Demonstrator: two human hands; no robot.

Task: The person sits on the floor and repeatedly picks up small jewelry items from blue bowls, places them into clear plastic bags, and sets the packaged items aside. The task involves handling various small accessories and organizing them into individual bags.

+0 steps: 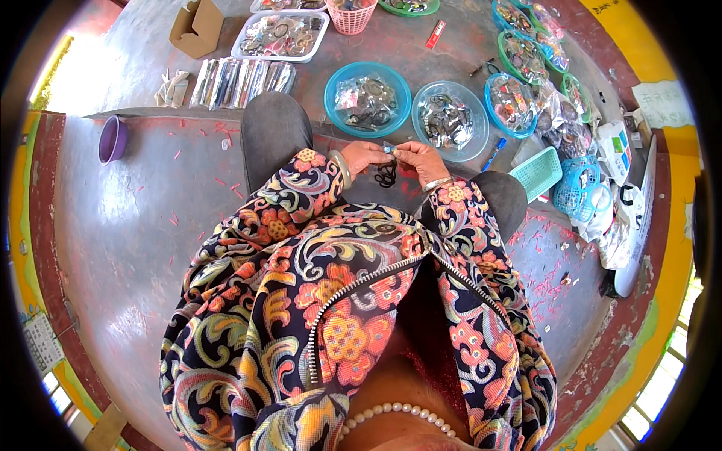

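Note:
Above my lap both hands meet, fingertips close together. My left hand [364,158] is closed in a pinch at a small pale-blue piece [388,149]. From the other side my right hand [423,162] pinches the same piece between thumb and fingers. Just below the fingertips hangs a bunched black cord [386,175]; how it joins the blue piece is too small to make out. Beyond the hands stand a blue basin [332,113] and a clear bluish basin [481,139], both holding small packaged items and dark loops.
A row of packed strips [242,84], a white tray [322,45] and a cardboard box [197,28] lie far left. A purple bucket [113,140] stands left. To the right are a blue pen [494,153], a green basket [538,174] and several filled basins. Red scraps litter the floor.

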